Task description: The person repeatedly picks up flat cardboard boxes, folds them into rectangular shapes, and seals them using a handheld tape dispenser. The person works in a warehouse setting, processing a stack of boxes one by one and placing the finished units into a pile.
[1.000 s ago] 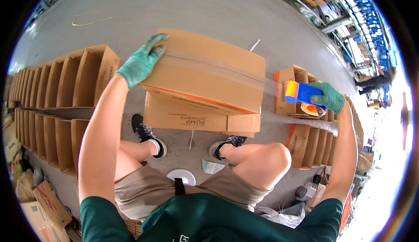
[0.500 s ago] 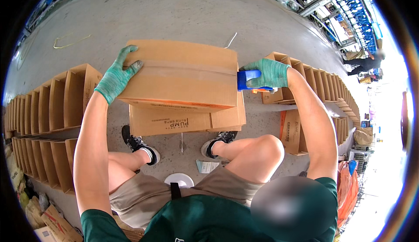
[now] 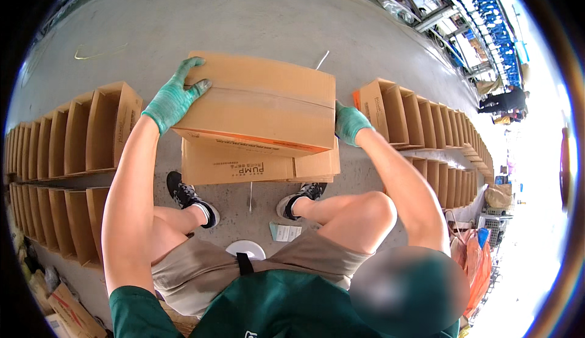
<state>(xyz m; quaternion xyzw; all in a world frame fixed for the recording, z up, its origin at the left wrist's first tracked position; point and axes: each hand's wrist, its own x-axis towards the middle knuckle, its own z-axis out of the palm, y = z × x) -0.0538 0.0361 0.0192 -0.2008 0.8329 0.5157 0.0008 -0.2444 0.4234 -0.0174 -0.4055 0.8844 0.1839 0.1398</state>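
Observation:
A closed brown cardboard box (image 3: 262,103) with clear tape along its top seam rests tilted slightly on another cardboard box (image 3: 237,162). My left hand (image 3: 178,96), in a green knit glove, grips the upper box at its far left corner, thumb on the top face. At the right end of that box is my gloved right hand (image 3: 353,124), its fingers mostly hidden. Only slivers of blue show beside them, matching the blue tape dispenser held there earlier.
Rows of upright open cartons (image 3: 73,134) stand on the left, and more cartons (image 3: 420,115) on the right. A small paper packet (image 3: 285,232) lies between my feet. Orange plastic bags (image 3: 478,271) are at the lower right. Another person (image 3: 504,101) stands far right.
My right hand has moved left against the box's end, and the blue tape dispenser has gone almost out of sight. The upper box has turned slightly, its right end coming nearer.

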